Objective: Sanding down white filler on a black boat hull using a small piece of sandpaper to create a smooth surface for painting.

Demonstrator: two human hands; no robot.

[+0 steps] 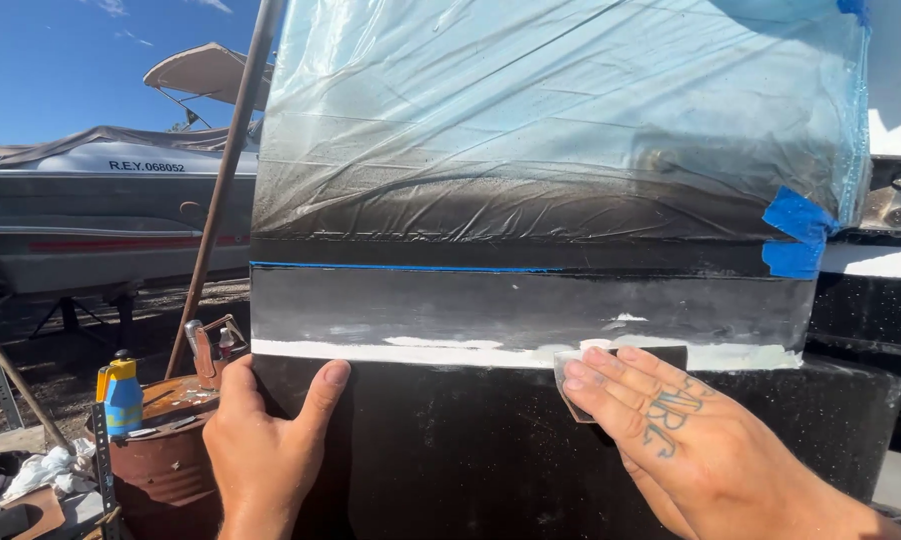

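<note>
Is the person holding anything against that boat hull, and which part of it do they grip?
The right hand presses a small pale sanding pad to the hull, fingers flat over its upper right part. The left hand holds nothing; it rests flat on the black hull.

Pad (575, 385): mostly covered by right hand (671, 430) fingers
Left hand (271, 450): wrist cut by bottom edge
Plastic sheet (561, 110): hides hull (471, 460) surface beneath, top cut off
Rusty drum (166, 470): base out of view

A rusty drum (166, 470) stands at lower left, a yellow-capped blue bottle (123, 395) on its top edge. Behind it a covered boat (101, 200) sits on stands, and a rusty pole (223, 180) leans alongside.
</note>
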